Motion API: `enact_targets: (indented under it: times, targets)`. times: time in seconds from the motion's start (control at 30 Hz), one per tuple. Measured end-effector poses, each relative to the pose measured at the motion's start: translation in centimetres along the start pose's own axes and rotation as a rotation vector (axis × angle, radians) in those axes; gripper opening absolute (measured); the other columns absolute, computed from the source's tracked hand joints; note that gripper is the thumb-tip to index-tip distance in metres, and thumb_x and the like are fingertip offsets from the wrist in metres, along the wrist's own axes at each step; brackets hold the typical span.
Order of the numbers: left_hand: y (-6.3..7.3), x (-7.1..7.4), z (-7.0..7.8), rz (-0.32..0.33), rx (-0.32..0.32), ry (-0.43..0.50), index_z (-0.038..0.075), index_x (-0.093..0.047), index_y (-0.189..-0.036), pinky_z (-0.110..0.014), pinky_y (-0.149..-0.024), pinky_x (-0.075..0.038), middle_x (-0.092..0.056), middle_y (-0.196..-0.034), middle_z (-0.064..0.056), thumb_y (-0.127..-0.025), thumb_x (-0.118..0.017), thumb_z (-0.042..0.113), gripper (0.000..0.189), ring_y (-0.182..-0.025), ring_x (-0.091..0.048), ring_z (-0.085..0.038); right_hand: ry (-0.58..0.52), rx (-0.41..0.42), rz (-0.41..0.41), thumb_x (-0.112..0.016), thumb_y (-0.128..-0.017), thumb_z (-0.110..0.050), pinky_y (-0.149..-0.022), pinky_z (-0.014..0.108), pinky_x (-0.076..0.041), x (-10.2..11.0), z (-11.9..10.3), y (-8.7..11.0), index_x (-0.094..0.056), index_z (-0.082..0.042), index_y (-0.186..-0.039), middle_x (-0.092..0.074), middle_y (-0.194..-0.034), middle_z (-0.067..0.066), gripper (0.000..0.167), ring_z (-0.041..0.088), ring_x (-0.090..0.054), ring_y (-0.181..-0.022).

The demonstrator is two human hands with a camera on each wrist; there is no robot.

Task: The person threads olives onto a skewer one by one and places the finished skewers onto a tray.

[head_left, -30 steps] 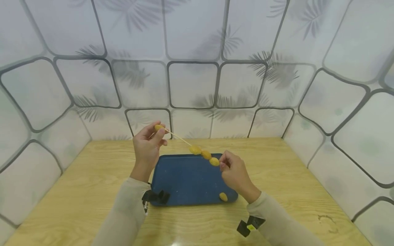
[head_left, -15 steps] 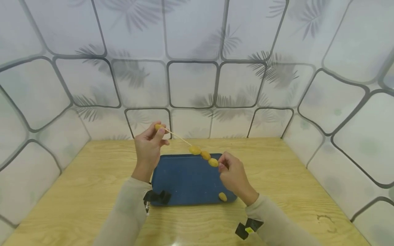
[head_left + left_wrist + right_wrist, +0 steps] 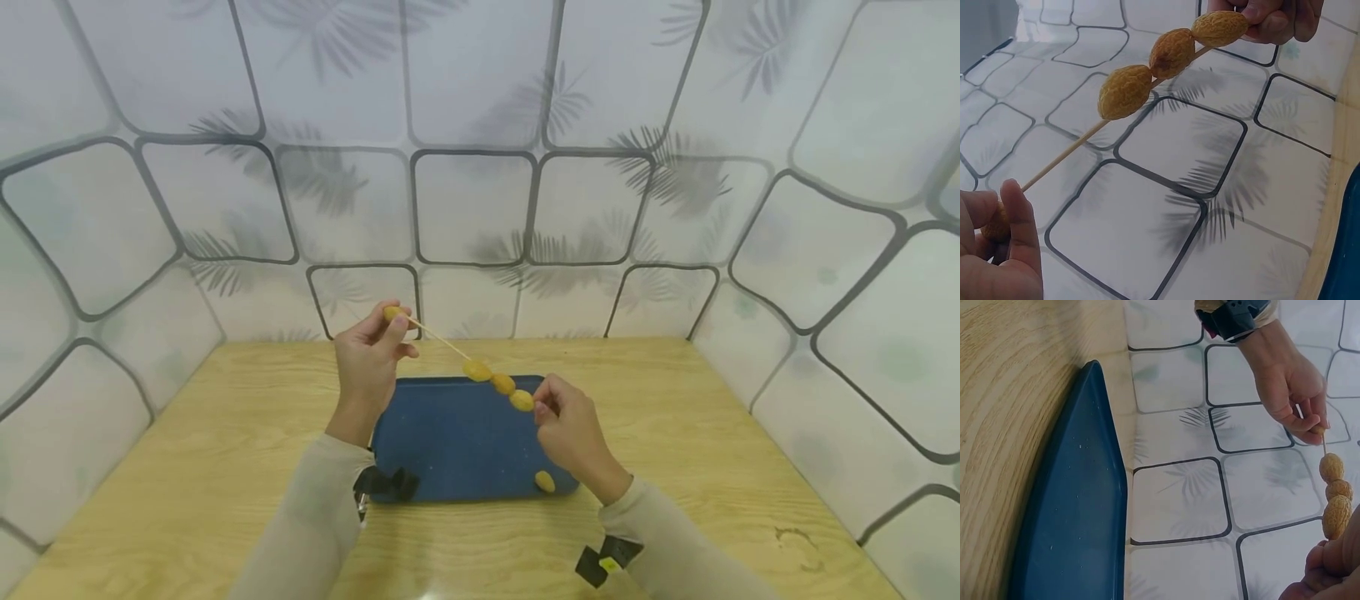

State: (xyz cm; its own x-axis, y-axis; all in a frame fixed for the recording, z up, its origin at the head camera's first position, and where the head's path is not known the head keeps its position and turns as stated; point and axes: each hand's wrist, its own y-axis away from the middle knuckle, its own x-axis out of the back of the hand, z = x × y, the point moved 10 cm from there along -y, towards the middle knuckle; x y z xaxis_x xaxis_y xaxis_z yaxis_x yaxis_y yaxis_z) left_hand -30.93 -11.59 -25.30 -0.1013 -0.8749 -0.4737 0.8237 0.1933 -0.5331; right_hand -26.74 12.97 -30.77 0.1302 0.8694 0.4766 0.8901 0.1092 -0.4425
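A thin wooden skewer (image 3: 442, 340) runs slantwise between the two hands above the blue tray. Three wrinkled yellow-brown dried fruits, shaped like dates, are threaded together on its right half: one nearest the bare stick (image 3: 1125, 92), a middle one (image 3: 1172, 52) and an outer one (image 3: 1220, 28). My left hand (image 3: 365, 367) pinches another such fruit (image 3: 393, 313) between thumb and fingers at the skewer's left end, partly covering it in the left wrist view. At the opposite end, my right hand (image 3: 573, 429) pinches the skewer right beside the outer fruit; its fingertips hide the stick's end.
The blue tray (image 3: 465, 450) lies on the wooden table (image 3: 247, 450), below the hands. One loose dried fruit (image 3: 545, 482) lies in its near right corner. Patterned white walls (image 3: 472, 208) enclose the table at the back and both sides.
Over the last second my left hand has shifted slightly right, bringing its fruit a little closer to the three others. Both hands keep the same grip, and the loose fruit stays put.
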Motion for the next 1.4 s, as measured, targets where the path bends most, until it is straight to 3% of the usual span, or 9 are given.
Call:
enact_targets:
  times: [0.23,0.53,0.93,1.4]
  targets:
    - [-0.1,-0.3,-0.1,-0.001,-0.002,0.002,0.005,-0.070,-0.092,-0.018,-0.048,-0.052,-0.065,-0.088,-0.005,-0.092,-0.056,-0.013,0.023,-0.073,-0.064,-0.010,-0.002,-0.021,-0.006,-0.047,-0.084,0.017,-0.047,0.024,-0.038,0.2,0.2,-0.2,-0.051,-0.007,-0.075,-0.049,-0.062,0.001,0.026,0.014,-0.045,-0.053]
    - [0.2,-0.8,-1.2,-0.018,0.056,-0.060,-0.012,-0.063,-0.106,-0.019,-0.048,-0.052,-0.068,-0.084,-0.002,-0.092,-0.058,-0.011,0.015,-0.076,-0.064,-0.011,0.016,0.011,-0.016,-0.048,-0.084,0.017,-0.048,0.024,-0.038,-0.1,-0.6,-0.5,-0.052,-0.007,-0.077,-0.050,-0.065,0.002,0.025,0.014,-0.044,-0.054]
    - [0.7,-1.2,-2.0,-0.052,0.073,-0.060,-0.007,-0.066,-0.104,-0.020,-0.051,-0.054,-0.068,-0.087,-0.002,-0.092,-0.059,-0.009,0.014,-0.079,-0.066,-0.011,0.020,-0.002,-0.039,-0.047,-0.087,0.016,-0.048,0.024,-0.037,-0.3,-0.5,-0.6,-0.052,-0.007,-0.078,-0.053,-0.067,0.010,0.025,0.015,-0.045,-0.053]
    - [1.0,-1.4,-2.3,-0.028,0.112,-0.124,-0.015,-0.063,-0.106,-0.022,-0.050,-0.054,-0.068,-0.087,-0.003,-0.091,-0.062,-0.007,0.017,-0.078,-0.067,-0.011,-0.005,-0.023,-0.026,-0.048,-0.087,0.014,-0.047,0.024,-0.037,-0.2,-0.6,-1.0,-0.053,-0.006,-0.079,-0.051,-0.065,0.002,0.022,0.015,-0.045,-0.053]
